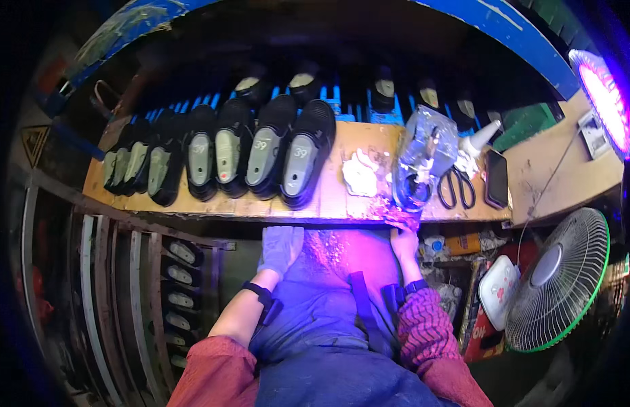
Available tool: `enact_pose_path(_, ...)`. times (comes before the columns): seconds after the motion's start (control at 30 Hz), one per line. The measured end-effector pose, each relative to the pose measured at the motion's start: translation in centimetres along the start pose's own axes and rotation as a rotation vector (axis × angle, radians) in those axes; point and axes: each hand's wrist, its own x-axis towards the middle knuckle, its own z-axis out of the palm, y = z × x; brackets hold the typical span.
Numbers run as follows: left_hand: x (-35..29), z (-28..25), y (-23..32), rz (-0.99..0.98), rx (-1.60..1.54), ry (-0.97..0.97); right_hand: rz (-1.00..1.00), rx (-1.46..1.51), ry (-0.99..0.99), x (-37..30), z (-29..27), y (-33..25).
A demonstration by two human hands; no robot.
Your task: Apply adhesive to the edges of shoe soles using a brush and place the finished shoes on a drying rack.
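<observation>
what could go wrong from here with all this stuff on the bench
The right hand is just below the plastic-covered object by the bench's front edge, so lifting it carelessly might bump that.

The rightmost black shoe in the front row sits close to the same edge; a sleeve could knock it off.

The scissors lie beside the phone, so grabbing one might snag or push the other.
</observation>
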Motion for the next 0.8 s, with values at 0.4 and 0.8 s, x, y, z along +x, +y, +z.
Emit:
enact_pose_path(0.4,6.6,-18.5,7.0,0.426,-0.319,0.490,-0.757,0.764,-0.457,-3.0,-17.8,-21.7)
enact_pose_path(0.8,12.8,-18.4,6.7,-0.020,-0.136,0.246,-0.129,0.904,-0.298,11.0,-12.0,-35.8)
